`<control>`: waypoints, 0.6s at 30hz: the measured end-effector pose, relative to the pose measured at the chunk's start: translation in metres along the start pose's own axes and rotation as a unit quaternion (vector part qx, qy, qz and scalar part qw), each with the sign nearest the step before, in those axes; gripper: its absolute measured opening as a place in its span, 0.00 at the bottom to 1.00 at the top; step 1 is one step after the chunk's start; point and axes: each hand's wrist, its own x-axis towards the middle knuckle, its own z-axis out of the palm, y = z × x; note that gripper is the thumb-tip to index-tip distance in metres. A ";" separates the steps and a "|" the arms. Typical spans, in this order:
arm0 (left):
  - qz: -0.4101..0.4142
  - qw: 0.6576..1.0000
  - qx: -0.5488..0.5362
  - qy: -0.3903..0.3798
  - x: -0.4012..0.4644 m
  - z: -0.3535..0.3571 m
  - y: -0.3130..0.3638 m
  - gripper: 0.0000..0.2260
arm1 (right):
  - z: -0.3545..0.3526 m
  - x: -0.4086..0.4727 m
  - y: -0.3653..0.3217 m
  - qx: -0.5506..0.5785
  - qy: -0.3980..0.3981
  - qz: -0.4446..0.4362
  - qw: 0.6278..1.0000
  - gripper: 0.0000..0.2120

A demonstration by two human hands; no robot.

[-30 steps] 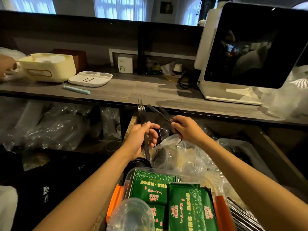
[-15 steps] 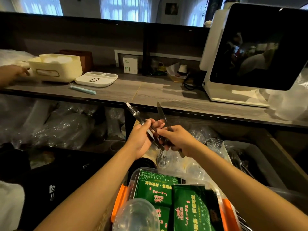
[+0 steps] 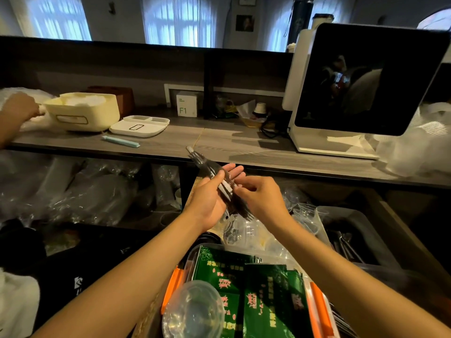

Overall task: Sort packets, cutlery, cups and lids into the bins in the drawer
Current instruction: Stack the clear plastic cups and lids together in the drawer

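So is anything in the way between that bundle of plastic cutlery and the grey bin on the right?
Nothing solid that I can see. The cutlery is held in both hands, left hand and right hand, above loose clear cups. The grey bin lies open to the right.

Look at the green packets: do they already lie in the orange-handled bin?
Yes: the green packets lie inside the orange-handled bin, nearest the camera.
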 end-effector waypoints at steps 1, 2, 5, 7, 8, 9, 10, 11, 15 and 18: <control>0.005 1.000 0.003 0.000 -0.002 0.009 0.002 0.13 | -0.002 -0.003 -0.003 0.014 0.016 -0.009 1.000 0.07; 0.011 1.000 0.008 0.004 -0.004 0.017 0.003 0.12 | -0.006 -0.005 -0.007 0.029 0.028 -0.008 0.999 0.07; 0.036 0.998 0.031 0.029 -0.014 0.042 0.008 0.10 | -0.025 -0.014 -0.017 0.101 0.019 0.018 0.995 0.07; 0.064 0.996 0.014 0.057 -0.020 0.058 0.012 0.10 | -0.042 -0.023 -0.020 0.164 0.028 0.046 0.985 0.05; 0.080 0.994 -0.010 0.068 -0.024 0.067 0.014 0.10 | -0.049 -0.027 -0.019 0.200 0.047 0.062 0.977 0.07; 0.092 0.993 -0.030 0.074 -0.026 0.076 0.013 0.10 | -0.056 -0.032 -0.018 0.239 0.068 0.079 0.965 0.09; 0.099 0.991 -0.041 0.077 -0.029 0.085 0.010 0.10 | -0.062 -0.036 -0.017 0.283 0.081 0.100 0.950 0.11; 0.102 0.991 -0.045 0.077 -0.031 0.095 0.005 0.09 | -0.066 -0.040 -0.017 0.331 0.086 0.125 0.931 0.13; 0.096 0.992 -0.034 0.069 -0.041 0.140 -0.030 0.08 | -0.086 -0.048 -0.012 0.488 0.129 0.211 0.837 0.19; 0.072 0.995 -0.011 0.066 -0.050 0.166 -0.054 0.08 | -0.108 -0.054 -0.005 0.504 0.163 0.222 0.818 0.18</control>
